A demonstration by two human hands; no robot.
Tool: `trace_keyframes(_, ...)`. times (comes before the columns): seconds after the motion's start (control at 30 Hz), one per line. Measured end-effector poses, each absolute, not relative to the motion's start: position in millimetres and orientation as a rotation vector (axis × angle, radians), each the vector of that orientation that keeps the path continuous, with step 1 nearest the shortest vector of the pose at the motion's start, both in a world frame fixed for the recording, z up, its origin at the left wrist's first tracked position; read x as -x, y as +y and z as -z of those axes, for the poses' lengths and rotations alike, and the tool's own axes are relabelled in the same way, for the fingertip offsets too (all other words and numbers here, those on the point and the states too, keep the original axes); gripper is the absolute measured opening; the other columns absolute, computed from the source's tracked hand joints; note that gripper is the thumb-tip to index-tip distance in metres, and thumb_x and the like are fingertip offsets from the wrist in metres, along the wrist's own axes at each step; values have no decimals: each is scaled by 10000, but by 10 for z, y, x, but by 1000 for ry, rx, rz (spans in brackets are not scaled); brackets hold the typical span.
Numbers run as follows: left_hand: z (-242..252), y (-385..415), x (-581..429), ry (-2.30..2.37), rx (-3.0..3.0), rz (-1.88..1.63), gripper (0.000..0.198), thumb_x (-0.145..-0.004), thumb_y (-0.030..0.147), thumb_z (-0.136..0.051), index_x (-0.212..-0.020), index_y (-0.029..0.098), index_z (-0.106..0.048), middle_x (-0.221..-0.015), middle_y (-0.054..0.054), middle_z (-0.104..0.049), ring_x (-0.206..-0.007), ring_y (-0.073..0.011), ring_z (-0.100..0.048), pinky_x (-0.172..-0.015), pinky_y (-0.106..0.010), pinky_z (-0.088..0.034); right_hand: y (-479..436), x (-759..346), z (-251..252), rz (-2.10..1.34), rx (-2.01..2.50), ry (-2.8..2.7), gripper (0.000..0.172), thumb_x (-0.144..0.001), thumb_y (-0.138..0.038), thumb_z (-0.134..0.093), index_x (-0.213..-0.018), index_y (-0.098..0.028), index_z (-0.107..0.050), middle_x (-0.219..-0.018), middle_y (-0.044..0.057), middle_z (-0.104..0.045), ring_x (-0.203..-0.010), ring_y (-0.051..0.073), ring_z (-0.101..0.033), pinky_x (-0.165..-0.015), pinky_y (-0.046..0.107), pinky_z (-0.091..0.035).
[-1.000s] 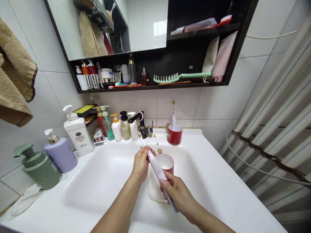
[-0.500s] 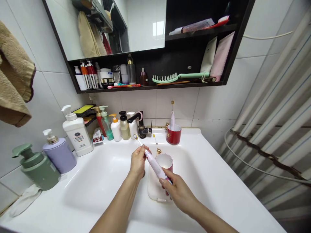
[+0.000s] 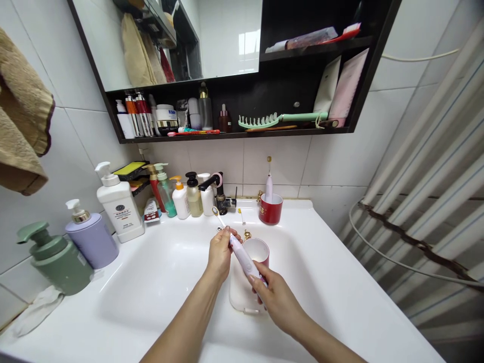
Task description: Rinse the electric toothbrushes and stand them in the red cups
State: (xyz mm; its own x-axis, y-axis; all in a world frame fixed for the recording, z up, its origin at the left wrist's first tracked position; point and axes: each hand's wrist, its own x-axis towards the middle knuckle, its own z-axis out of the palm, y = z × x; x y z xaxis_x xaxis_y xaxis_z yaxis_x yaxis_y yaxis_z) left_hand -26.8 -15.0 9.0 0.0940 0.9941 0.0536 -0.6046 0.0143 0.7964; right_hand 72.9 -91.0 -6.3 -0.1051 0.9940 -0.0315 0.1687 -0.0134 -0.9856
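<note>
Two hands share the toothbrush (image 3: pixel 242 256) over the sink (image 3: pixel 151 282) near the counter's back edge: right hand (image 3: pixel 278 297) grips the handle, left hand (image 3: pixel 221 249) pinches the neck, which likely needs steady, straight force.

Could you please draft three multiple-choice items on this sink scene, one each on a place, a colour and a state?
1. Where does the second electric toothbrush stand?
A. In the red cup by the wall
B. On the black shelf
C. In the basin

2. What colour is the comb on the shelf?
A. Red
B. Mint green
C. Black

3. How is the held toothbrush gripped?
A. Left hand only
B. Lying free
C. Both hands

Key: 1 A, it rises upright from that cup. 2 B, its teeth and handle are pale green. 3 C, the left hand pinches its neck while the right hand holds its handle.
</note>
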Motion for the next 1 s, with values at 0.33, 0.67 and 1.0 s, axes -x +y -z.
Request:
trace_keyframes(0.33,-87,-159,264,501,-683,-1343,191,-606,310,-519,-597,127,-464,-490,28,-472,-469,-61,-458,-534,-198,-357,-934,-722,21,-1591,1124,-1257,252,-688,-421,-360,-716,-174,-399,-546,-44,-415,-378,35,-356,-358,179,-298)
trace_keyframes(0.67,-118,-215,249,623,-807,-1244,249,-589,352,-517,-632,106,-516,-532,-14,-527,-521,-98,-497,-588,-238,-375,-891,-738,63,-1406,1255,-1303,296,-684,-452,-334,-703,-165,-407,-500,-57,-390,-366,39,-361,-368,181,-294)
trace_keyframes(1.0,-47,-129,309,715,-960,-1321,196,-602,318,-510,-613,122,-509,-517,17,-501,-497,-59,-440,-517,-178,-328,-927,-699,58,-1496,1218,-1246,293,-684,-465,-328,-675,-175,-367,-511,-55,-402,-364,38,-361,-361,180,-292)
